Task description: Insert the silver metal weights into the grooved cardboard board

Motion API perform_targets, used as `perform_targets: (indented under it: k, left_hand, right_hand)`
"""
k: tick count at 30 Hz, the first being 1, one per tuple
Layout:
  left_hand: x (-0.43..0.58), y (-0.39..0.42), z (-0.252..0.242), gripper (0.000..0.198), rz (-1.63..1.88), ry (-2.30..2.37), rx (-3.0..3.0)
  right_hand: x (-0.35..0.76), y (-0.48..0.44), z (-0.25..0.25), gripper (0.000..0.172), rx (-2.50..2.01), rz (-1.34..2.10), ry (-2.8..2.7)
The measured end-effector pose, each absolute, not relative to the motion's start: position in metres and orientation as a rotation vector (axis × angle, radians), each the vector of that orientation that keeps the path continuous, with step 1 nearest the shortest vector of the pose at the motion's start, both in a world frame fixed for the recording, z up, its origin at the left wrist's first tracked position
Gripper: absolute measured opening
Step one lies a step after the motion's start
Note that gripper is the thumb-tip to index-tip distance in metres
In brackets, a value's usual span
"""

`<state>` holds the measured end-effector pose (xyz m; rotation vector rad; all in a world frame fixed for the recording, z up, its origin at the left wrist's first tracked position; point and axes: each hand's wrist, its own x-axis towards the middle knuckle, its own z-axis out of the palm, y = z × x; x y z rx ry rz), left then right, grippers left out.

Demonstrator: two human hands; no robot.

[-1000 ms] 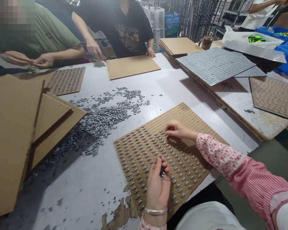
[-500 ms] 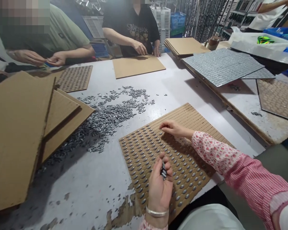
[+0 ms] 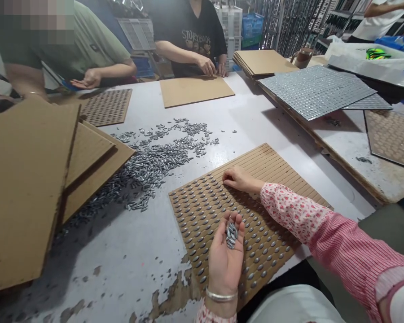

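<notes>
Head view, left hand (image 3: 226, 260): cupped palm-up, holding silver pieces (image 3: 231, 235).
Right hand (image 3: 240, 179): pinched narrow — I can't tell what's between its fingertips.
Grooved board (image 3: 265, 162): under both; bare grooves right of my right hand, the nearer one.
Groove axis: far-left to near-right.
Room: tabletop (image 3: 245, 139) beyond; pile (image 3: 158, 159) left.

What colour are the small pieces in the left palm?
The pieces are silvery grey; head view.

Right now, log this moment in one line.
left hand: cups pieces | right hand: over board | board: partly filled | pile: on table
</notes>
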<state>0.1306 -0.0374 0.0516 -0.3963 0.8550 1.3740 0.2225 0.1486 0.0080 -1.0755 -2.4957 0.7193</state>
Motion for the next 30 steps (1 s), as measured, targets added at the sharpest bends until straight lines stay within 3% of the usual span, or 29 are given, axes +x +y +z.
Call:
perform_targets:
  k: [5, 8, 13, 18, 22, 25, 30]
  left_hand:
    - [0.131, -0.034, 0.053, 0.024, 1.424, 0.832, -0.368]
    - [0.133, -0.033, 0.053, 0.025, 1.475, 0.801, -0.347]
    - [0.137, -0.034, 0.052, 0.025, 1.481, 0.823, -0.311]
    - [0.133, -0.038, 0.052, 0.023, 1.370, 0.901, -0.283]
    - [0.131, -0.040, 0.052, 0.018, 1.305, 0.768, -0.319]
    - [0.133, -0.040, 0.052, 0.013, 1.310, 0.775, -0.322]
    - [0.135, -0.040, 0.051, 0.018, 1.325, 0.855, -0.268]
  right_hand:
    - [0.235, 0.113, 0.046, 0.018, -0.541, 1.135, -2.563]
    - [0.242, 0.092, 0.061, 0.019, -0.306, 1.093, -2.719]
    - [0.248, 0.084, 0.062, 0.016, -0.347, 1.206, -2.631]
    - [0.254, 0.114, 0.039, 0.020, -0.891, 1.498, -2.076]
    - [0.253, 0.141, 0.019, 0.013, -1.320, 1.150, -2.069]
    - [0.248, 0.146, 0.011, 0.009, -1.393, 0.813, -2.243]
    - [0.241, 0.145, 0.007, 0.014, -1.452, 0.591, -2.378]
